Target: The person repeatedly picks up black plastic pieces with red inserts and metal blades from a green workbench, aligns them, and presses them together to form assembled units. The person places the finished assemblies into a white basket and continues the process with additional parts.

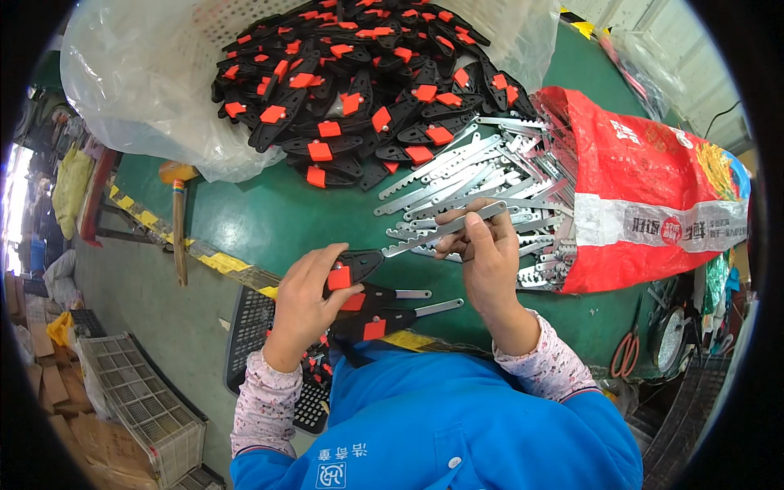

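My left hand (pixel 304 300) grips a black plastic handle piece (pixel 365 265) with a red tab. In my right hand (pixel 490 265), thumb and fingers pinch the far end of a notched metal strip (pixel 437 237). The strip's other end meets the pointed tip of the black piece; whether it is inside cannot be made out. Just below, at the table's near edge, lie two more black pieces (pixel 398 315) with red tabs, metal strips sticking out to the right. Behind my right hand spreads a heap of loose notched strips (pixel 445 175).
Black pieces with red tabs (pixel 351 102) are heaped at the back by a clear plastic bag (pixel 122 98). A red sack (pixel 645 155) lies right of the strips. A wooden-handled mallet (pixel 179 220) rests left, scissors (pixel 627 351) right. Below the table edge is a dark crate (pixel 245 327).
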`<move>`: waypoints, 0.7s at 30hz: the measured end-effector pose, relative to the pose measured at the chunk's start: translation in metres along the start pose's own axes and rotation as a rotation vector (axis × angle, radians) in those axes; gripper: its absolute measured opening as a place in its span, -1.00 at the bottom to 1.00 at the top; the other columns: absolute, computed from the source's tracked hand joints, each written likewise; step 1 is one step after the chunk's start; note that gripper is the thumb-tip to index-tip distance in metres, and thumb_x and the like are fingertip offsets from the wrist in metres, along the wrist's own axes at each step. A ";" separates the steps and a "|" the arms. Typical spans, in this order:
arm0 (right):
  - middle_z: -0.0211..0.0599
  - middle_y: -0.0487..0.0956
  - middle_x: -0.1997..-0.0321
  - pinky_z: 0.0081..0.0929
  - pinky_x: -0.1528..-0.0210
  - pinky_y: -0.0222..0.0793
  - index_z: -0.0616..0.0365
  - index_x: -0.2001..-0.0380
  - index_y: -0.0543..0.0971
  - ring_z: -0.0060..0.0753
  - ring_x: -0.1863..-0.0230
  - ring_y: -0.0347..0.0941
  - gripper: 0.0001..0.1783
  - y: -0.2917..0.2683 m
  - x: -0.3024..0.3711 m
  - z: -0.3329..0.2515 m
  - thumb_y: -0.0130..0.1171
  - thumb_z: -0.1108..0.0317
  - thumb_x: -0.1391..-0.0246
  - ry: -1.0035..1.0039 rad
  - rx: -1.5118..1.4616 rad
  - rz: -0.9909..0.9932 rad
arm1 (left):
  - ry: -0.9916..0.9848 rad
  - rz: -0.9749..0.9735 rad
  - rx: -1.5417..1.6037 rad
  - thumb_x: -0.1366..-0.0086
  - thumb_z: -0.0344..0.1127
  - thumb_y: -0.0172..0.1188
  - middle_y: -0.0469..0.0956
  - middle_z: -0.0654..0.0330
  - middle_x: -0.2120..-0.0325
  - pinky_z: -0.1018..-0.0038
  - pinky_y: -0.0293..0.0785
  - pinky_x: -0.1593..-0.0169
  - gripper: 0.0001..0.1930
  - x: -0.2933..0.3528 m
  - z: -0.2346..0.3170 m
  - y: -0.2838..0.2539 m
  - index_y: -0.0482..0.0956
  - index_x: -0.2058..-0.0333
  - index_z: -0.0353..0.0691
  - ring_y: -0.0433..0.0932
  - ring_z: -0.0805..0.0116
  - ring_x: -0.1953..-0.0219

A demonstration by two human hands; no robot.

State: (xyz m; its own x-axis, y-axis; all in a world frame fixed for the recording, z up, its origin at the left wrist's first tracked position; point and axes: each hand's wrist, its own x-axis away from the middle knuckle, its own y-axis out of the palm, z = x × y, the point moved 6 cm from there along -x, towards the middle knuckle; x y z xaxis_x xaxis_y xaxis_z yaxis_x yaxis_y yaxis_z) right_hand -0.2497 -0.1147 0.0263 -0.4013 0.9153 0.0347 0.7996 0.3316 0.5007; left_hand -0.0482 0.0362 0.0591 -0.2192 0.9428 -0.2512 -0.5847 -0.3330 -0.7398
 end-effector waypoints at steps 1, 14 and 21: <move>0.09 0.67 0.09 -0.33 0.28 0.66 0.21 -0.04 0.38 -0.34 0.36 0.65 -0.79 0.000 0.000 0.000 0.02 0.33 -0.49 -0.001 0.002 0.000 | 0.014 0.011 -0.015 -0.05 -0.37 0.56 0.64 -0.10 0.07 0.18 0.58 -0.04 -0.37 0.000 0.000 0.000 0.57 -0.13 -0.32 0.65 -0.09 0.07; 0.10 0.69 -0.07 -0.47 0.26 0.63 0.28 -0.04 0.48 -0.38 0.26 0.70 -0.77 0.026 0.016 0.020 0.08 0.35 -0.49 0.157 0.127 -0.177 | 0.098 0.035 -0.033 -0.06 -0.35 0.56 0.67 -0.07 0.14 0.17 0.60 0.07 -0.40 -0.016 0.009 0.012 0.58 -0.09 -0.31 0.66 -0.10 0.14; -0.13 0.67 -0.10 -0.46 0.23 0.58 0.29 0.00 0.61 -0.44 0.19 0.64 -0.71 0.033 0.003 0.025 0.24 0.29 -0.39 0.228 0.224 -0.229 | 0.118 0.001 -0.008 -0.05 -0.30 0.58 0.61 -0.06 0.16 0.15 0.58 0.08 -0.39 -0.028 0.010 0.011 0.57 -0.08 -0.29 0.62 -0.11 0.16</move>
State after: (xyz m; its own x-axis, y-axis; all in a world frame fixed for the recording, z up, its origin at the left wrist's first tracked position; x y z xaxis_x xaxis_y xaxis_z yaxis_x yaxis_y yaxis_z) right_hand -0.2132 -0.0952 0.0212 -0.6498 0.7455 0.1480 0.7451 0.5863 0.3179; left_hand -0.0563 0.0063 0.0645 -0.1257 0.9379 -0.3235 -0.5781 -0.3342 -0.7444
